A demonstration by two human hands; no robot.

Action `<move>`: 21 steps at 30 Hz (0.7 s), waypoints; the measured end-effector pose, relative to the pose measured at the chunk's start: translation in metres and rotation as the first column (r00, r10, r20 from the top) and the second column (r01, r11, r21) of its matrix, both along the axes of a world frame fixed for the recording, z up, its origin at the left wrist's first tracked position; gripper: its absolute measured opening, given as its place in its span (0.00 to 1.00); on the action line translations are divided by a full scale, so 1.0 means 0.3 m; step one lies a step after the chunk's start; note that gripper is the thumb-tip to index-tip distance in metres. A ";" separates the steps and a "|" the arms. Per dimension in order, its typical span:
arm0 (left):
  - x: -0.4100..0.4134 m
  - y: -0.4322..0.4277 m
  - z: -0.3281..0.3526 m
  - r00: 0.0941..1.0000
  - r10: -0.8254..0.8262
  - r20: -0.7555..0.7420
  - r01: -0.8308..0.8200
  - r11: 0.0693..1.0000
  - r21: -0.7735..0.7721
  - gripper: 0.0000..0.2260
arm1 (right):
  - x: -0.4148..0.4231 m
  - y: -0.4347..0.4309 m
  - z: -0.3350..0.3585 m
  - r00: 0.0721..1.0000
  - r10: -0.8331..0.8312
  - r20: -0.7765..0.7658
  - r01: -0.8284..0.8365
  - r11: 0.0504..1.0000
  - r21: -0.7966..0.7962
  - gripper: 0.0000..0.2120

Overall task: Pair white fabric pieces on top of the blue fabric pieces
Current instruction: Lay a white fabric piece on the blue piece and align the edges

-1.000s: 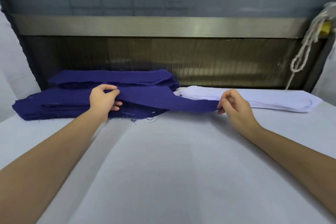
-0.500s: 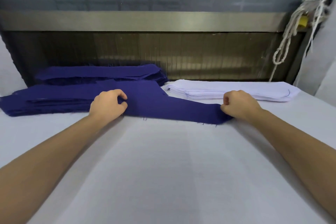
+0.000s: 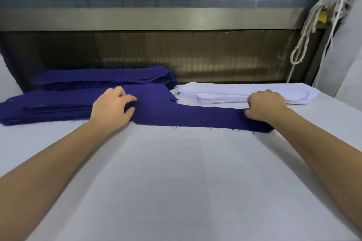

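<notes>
A long blue fabric piece (image 3: 195,116) lies across the white table (image 3: 176,182), its left part still over the near blue stack (image 3: 45,107). My left hand (image 3: 112,106) grips the piece near its left part, thumb and fingers curled into the cloth. My right hand (image 3: 264,106) holds its right end with curled fingers, knuckles up. A stack of white fabric pieces (image 3: 225,94) lies just behind the right hand. A second blue stack (image 3: 101,77) sits further back on the left.
A dark ribbed panel with a metal rail (image 3: 156,18) closes off the back of the table. A bundle of white rope (image 3: 313,25) hangs at the right rear. White cloth hangs at both far sides.
Both hands have drawn the blue piece towards me and lowered it from in front of the stacks onto the table surface. My left fingers have loosened a little.
</notes>
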State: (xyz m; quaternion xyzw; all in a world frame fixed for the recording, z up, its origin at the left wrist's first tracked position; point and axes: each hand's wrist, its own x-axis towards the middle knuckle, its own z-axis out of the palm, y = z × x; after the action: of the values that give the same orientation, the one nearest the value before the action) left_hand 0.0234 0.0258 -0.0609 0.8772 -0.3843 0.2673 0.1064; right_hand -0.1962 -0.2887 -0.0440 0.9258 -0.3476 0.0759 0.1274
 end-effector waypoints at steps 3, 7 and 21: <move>-0.006 0.000 -0.008 0.960 -0.276 0.049 0.268 0.955 0.124 0.17 | 0.020 0.024 -0.022 0.970 0.206 0.126 -0.216 0.974 0.072 0.08; -0.014 -0.008 -0.022 0.898 -0.438 -0.042 0.431 0.857 0.283 0.18 | 0.030 0.046 -0.055 0.919 0.364 0.149 -0.384 0.912 0.140 0.13; -0.056 -0.031 -0.008 0.828 -0.460 -0.322 0.518 0.847 0.123 0.10 | 0.025 0.026 -0.059 0.960 0.241 0.142 -0.275 0.906 0.321 0.15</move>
State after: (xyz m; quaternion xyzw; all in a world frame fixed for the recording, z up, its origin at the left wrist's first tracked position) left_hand 0.0066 0.0165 -0.0632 0.7837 -0.6033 0.0628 0.1341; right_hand -0.1889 -0.2810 -0.0616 0.9668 -0.2359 0.0770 -0.0617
